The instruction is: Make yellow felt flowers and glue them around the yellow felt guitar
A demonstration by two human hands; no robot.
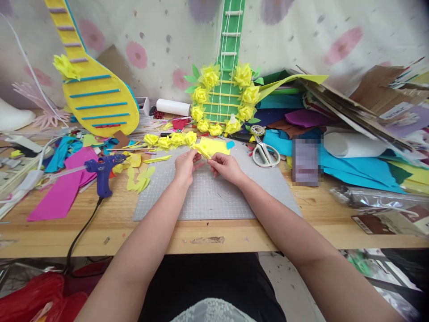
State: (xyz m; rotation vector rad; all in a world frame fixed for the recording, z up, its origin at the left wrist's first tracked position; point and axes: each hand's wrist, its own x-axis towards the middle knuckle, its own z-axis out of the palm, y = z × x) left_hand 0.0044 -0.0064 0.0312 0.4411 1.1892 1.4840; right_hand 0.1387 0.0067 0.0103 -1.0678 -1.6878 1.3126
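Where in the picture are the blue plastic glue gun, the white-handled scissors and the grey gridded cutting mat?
Blue plastic glue gun [103,168]: head view, where grip meets body.
White-handled scissors [264,150]: head view, where the handles meet.
Grey gridded cutting mat [214,206]: head view, bare surface near its front edge.

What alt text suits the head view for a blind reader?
The person's left hand and right hand pinch a yellow piece over a gray cutting mat, near a row of yellow paper flowers. Behind stands a green guitar-shaped craft edged with more flowers; a blue glue gun is at left, scissors at right.
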